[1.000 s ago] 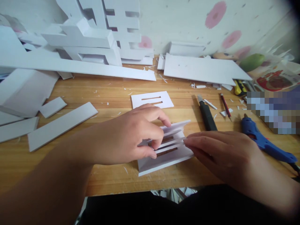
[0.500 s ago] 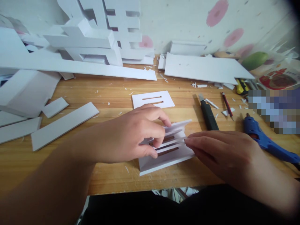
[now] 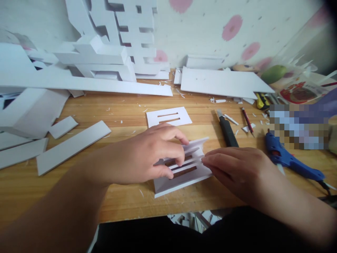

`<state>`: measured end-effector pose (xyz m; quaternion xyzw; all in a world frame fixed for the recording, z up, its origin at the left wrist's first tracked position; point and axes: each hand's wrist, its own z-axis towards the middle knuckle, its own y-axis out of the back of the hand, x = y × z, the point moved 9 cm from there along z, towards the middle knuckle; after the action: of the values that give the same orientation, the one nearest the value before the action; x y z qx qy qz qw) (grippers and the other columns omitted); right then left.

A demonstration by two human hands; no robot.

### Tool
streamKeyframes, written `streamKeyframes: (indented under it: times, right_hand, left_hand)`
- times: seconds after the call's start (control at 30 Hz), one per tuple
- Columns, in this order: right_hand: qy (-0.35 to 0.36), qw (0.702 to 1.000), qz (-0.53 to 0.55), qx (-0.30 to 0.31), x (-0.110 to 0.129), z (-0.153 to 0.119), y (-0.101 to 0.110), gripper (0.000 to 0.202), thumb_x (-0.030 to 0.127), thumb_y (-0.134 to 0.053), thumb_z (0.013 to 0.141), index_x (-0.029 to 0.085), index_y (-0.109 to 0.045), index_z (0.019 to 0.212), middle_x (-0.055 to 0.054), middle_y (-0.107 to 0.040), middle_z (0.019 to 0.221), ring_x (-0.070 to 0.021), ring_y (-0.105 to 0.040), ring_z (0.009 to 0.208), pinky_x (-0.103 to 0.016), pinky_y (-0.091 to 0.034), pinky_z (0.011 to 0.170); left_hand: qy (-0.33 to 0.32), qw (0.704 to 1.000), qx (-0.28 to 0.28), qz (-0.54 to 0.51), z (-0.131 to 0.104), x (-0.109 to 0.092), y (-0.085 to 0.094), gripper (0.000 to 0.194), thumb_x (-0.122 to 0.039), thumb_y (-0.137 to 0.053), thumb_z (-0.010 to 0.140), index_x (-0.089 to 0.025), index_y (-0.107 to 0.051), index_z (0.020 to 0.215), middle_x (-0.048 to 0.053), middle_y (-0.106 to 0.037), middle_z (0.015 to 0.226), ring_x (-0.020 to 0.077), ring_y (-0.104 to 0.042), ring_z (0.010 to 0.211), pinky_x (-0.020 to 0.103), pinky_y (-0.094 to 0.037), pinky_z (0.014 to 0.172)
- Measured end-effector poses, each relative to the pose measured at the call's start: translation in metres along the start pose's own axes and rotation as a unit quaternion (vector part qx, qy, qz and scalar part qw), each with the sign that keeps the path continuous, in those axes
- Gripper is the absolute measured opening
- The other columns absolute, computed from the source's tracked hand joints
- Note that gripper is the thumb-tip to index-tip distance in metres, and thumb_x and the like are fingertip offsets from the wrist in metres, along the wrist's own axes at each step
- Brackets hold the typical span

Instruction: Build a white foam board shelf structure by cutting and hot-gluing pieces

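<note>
A white foam board piece [image 3: 181, 184] with raised edges and two long slots lies on the table under both hands. A thin white strip [image 3: 188, 164] stands along its middle, between the slots. My left hand [image 3: 155, 153] reaches over the piece from the left, its thumb and fingers closed around the strip. At the strip's right end, my right hand [image 3: 237, 168] pinches with fingertips pressed together; part of that end is hidden. Just behind lies a flat white panel [image 3: 168, 116] with two similar slots.
A black utility knife [image 3: 228, 130], a pencil [image 3: 247, 121] and a blue glue gun [image 3: 292, 160] lie to the right. White strips [image 3: 73, 147] lie at left. White board structures [image 3: 105, 58] and a large sheet [image 3: 218, 82] stand or lie along the wall.
The camera view has shifted slightly, so the background sits lower and further left. Both hands keep nearly the same grip and place on the slotted piece.
</note>
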<state>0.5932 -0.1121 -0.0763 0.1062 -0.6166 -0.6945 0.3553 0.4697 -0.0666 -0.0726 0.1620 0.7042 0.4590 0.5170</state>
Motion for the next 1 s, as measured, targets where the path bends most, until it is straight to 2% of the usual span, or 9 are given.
streamKeyframes:
  times: [0.23,0.37,0.5,0.63,0.77,0.83,0.9,0.93,1.0]
  right_hand:
    - [-0.002,1.0,-0.006,-0.003,0.0,0.005,0.0,0.017,0.01,-0.05,0.092,0.016,-0.065,0.093,-0.005,-0.069,0.084,-0.014,-0.062,0.067,-0.024,-0.042,0.06]
    - [0.015,0.999,-0.016,-0.029,0.002,0.004,0.011,0.016,0.013,-0.049,0.093,0.017,-0.064,0.092,-0.004,-0.069,0.082,-0.0132,-0.061,0.066,-0.024,-0.041,0.06]
    - [0.029,0.997,-0.017,-0.074,0.01,0.004,0.032,0.014,0.015,-0.052,0.094,0.018,-0.064,0.088,-0.003,-0.068,0.079,-0.0129,-0.061,0.067,-0.024,-0.04,0.06]
    - [0.049,0.993,-0.014,-0.108,0.026,0.004,0.049,0.012,0.01,-0.054,0.091,0.015,-0.065,0.089,-0.006,-0.069,0.083,-0.0145,-0.062,0.072,-0.025,-0.043,0.063]
    - [0.035,0.988,0.038,-0.149,0.031,0.002,0.069,0.014,0.009,-0.052,0.091,0.015,-0.064,0.087,-0.005,-0.069,0.082,-0.0127,-0.063,0.072,-0.022,-0.046,0.063]
    - [0.002,0.98,0.042,-0.197,0.017,-0.005,0.087,0.012,0.011,-0.054,0.09,0.017,-0.063,0.084,-0.002,-0.069,0.076,-0.011,-0.063,0.068,-0.02,-0.047,0.062]
    - [-0.056,0.972,0.02,-0.227,-0.01,-0.017,0.104,0.01,0.017,-0.058,0.09,0.018,-0.063,0.081,0.0,-0.068,0.072,-0.0108,-0.062,0.063,-0.02,-0.046,0.059]
    - [-0.096,0.97,0.0,-0.225,-0.028,-0.026,0.11,0.012,0.022,-0.059,0.089,0.018,-0.064,0.08,0.0,-0.068,0.071,-0.0112,-0.062,0.061,-0.021,-0.046,0.058]
    - [-0.187,0.966,-0.064,-0.17,-0.07,-0.048,0.112,0.02,0.031,-0.055,0.092,0.018,-0.066,0.082,-0.002,-0.069,0.072,-0.0135,-0.063,0.062,-0.023,-0.046,0.057]
  left_hand:
    - [0.005,1.0,0.002,-0.009,0.001,-0.002,0.001,0.006,-0.018,-0.068,0.081,-0.024,-0.068,0.085,0.0,-0.055,0.131,0.0215,-0.048,0.124,0.032,-0.035,0.107]
    - [0.011,1.0,-0.011,-0.006,-0.002,-0.005,0.006,0.003,-0.022,-0.069,0.081,-0.023,-0.067,0.082,0.002,-0.056,0.13,0.022,-0.048,0.124,0.032,-0.037,0.105]
    - [-0.035,0.997,-0.07,-0.011,-0.006,-0.024,0.014,0.007,-0.029,-0.069,0.083,-0.021,-0.068,0.082,0.003,-0.061,0.116,0.018,-0.055,0.109,0.028,-0.042,0.095]
    - [-0.079,0.982,-0.167,0.035,-0.006,-0.042,0.021,0.013,-0.023,-0.062,0.086,-0.018,-0.065,0.075,0.003,-0.063,0.086,0.0144,-0.058,0.081,0.025,-0.044,0.073]
    - [-0.088,0.97,-0.22,0.063,-0.009,-0.042,0.027,0.021,-0.018,-0.054,0.089,-0.018,-0.063,0.071,0.001,-0.062,0.068,0.0119,-0.055,0.062,0.024,-0.04,0.059]
    - [-0.068,0.97,-0.233,0.031,-0.012,-0.032,0.032,0.016,-0.021,-0.058,0.088,-0.019,-0.063,0.073,0.0,-0.061,0.066,0.0114,-0.054,0.06,0.023,-0.04,0.056]
    - [-0.034,0.961,-0.274,-0.029,-0.016,-0.016,0.041,0.015,-0.024,-0.06,0.087,-0.02,-0.063,0.072,-0.001,-0.059,0.066,0.0113,-0.053,0.058,0.022,-0.041,0.054]
    - [-0.012,0.951,-0.302,-0.066,-0.02,-0.007,0.045,0.015,-0.027,-0.061,0.086,-0.021,-0.062,0.072,-0.001,-0.058,0.065,0.0112,-0.052,0.057,0.022,-0.04,0.053]
    - [0.038,0.924,-0.351,-0.146,-0.025,0.012,0.05,0.017,-0.032,-0.064,0.084,-0.021,-0.06,0.072,-0.002,-0.055,0.064,0.0108,-0.049,0.056,0.021,-0.039,0.05]
